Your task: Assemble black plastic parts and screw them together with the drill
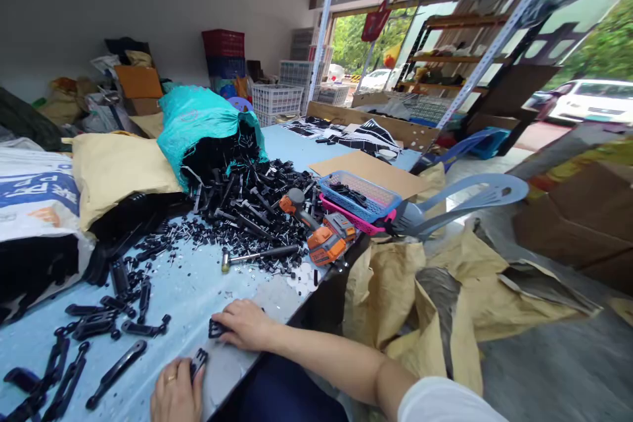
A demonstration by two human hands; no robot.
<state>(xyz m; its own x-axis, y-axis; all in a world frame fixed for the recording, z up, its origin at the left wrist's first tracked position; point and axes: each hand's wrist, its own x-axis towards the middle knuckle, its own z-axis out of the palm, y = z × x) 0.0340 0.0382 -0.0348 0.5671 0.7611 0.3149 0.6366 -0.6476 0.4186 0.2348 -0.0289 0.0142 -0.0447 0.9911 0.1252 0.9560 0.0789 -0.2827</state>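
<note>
My left hand (pixel 177 390), with a ring on one finger, is closed around a black plastic part (pixel 198 362) near the table's front edge. A little farther out, my right hand (pixel 247 324) grips a second black plastic part (pixel 216 328), which rests at the tabletop and is partly covered by the fingers. Left of my hands lie several long black plastic arms (pixel 116 372). Beyond the right hand are a hammer (pixel 262 254) and an orange cordless drill (pixel 326 241). A heap of black parts and small screws (pixel 247 211) spreads behind them.
A teal sack (pixel 202 112), a tan sack (pixel 123 168) and a white sack (pixel 37 191) lie open on the blue table (pixel 198 290). A blue basket (pixel 366 194) sits in a pink one at the right edge. Crumpled tan bags (pixel 395 290) are on the right.
</note>
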